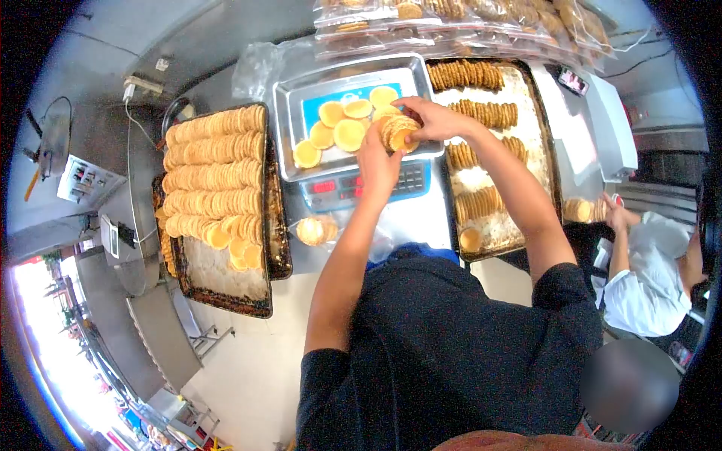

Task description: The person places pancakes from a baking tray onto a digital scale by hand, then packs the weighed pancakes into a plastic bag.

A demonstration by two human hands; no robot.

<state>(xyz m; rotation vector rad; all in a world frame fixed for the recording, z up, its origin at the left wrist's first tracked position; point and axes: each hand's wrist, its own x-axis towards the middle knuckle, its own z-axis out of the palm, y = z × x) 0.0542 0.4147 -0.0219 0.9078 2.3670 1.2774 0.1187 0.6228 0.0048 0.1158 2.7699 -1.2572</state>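
Note:
Over the right side of a metal tray (pixel 282 143), a short stack of round golden cookies (pixel 396 132) is held between my two hands. My left hand (pixel 379 156) grips the stack from the left and below. My right hand (pixel 430 122) closes on it from the right, thumb against the front cookie. Several loose cookies (pixel 349 135) lie flat on the tray's blue-patterned bottom. The tray rests on a scale with a blue keypad panel (pixel 410 180); my left forearm hides part of that panel.
Left is a baking tray (pixel 226 286) with rows of pale cookies (pixel 214 158); right, another baking tray (pixel 496 229) with browner rows. Bagged cookies (pixel 459 19) lie behind. A small bag of cookies (pixel 316 230) sits before the scale. Another person's hand (pixel 618 216) is near cookies at far right.

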